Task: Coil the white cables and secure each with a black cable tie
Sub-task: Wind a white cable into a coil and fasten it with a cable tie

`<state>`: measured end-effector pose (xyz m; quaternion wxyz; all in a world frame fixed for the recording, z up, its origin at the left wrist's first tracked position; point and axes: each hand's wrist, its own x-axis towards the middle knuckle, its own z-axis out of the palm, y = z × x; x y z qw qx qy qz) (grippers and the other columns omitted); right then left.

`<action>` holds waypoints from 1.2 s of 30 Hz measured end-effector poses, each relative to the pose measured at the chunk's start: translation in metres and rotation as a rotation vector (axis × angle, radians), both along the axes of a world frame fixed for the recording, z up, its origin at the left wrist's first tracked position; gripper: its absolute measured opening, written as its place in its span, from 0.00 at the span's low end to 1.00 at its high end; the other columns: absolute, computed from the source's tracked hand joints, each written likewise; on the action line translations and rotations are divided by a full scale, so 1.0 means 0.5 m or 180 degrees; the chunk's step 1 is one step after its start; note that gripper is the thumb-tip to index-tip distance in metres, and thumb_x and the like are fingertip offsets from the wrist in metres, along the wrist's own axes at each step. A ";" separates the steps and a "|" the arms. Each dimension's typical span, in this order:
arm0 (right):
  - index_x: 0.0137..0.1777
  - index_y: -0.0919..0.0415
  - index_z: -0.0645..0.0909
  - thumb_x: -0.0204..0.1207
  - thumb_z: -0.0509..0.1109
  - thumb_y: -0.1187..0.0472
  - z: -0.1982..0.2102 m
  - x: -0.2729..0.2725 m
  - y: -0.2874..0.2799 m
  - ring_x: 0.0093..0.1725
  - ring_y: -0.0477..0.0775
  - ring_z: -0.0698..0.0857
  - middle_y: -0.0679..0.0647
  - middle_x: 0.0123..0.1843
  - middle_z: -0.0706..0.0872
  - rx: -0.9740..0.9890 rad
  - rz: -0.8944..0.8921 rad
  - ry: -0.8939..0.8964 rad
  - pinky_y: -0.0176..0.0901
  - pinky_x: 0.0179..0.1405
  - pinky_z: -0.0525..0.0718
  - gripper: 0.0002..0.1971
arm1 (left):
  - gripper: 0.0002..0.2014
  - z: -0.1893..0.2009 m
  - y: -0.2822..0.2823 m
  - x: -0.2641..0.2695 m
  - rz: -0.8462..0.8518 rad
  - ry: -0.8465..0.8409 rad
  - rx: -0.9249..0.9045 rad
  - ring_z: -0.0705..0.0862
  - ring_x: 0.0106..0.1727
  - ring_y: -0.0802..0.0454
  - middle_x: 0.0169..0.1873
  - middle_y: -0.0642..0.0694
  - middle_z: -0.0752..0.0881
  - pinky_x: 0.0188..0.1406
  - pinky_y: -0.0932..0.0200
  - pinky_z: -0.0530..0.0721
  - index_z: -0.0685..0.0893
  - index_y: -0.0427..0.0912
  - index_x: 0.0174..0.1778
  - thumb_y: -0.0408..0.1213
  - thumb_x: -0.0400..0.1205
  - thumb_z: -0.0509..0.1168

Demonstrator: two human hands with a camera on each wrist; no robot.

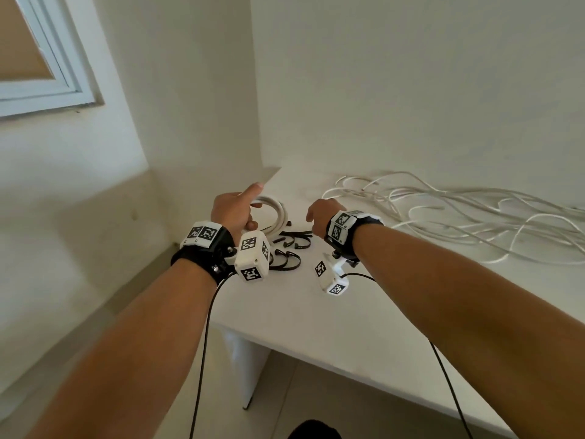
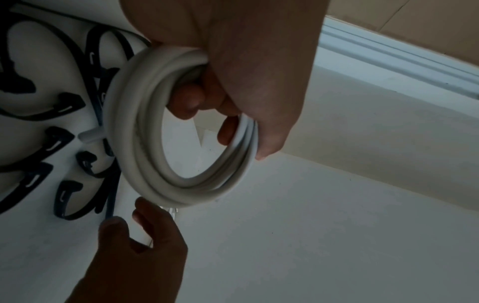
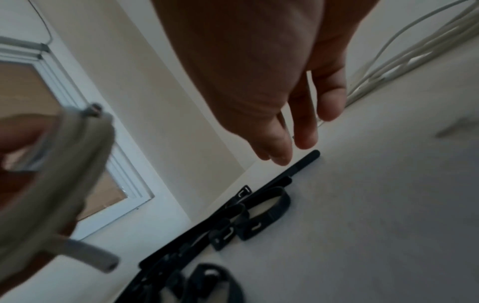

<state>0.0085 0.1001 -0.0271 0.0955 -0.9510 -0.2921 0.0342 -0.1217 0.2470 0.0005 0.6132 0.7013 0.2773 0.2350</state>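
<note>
My left hand grips a coiled white cable above the table's far left corner, fingers curled through the ring; one cable end sticks out of the coil. My right hand hovers with relaxed, nearly straight fingers just over the tip of a straight black cable tie. Whether the fingers touch it is unclear. Several more black ties lie looped in a heap between the hands. The right hand's thumb and forefinger sit beside the coil's lower edge.
A tangle of loose white cables spreads over the right and back of the white table against the wall. A window is on the left wall. The table's left edge drops off just beyond the ties.
</note>
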 end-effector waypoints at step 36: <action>0.42 0.59 0.79 0.71 0.73 0.67 0.067 0.040 -0.373 0.41 0.53 0.90 0.51 0.40 0.86 0.2119 -0.0974 -0.0193 0.52 0.43 0.90 0.05 | 0.22 0.042 -0.297 0.090 -0.1232 -0.0260 -0.0034 0.63 0.20 0.51 0.19 0.49 0.63 0.20 0.62 0.69 0.87 0.31 0.40 0.52 0.76 0.74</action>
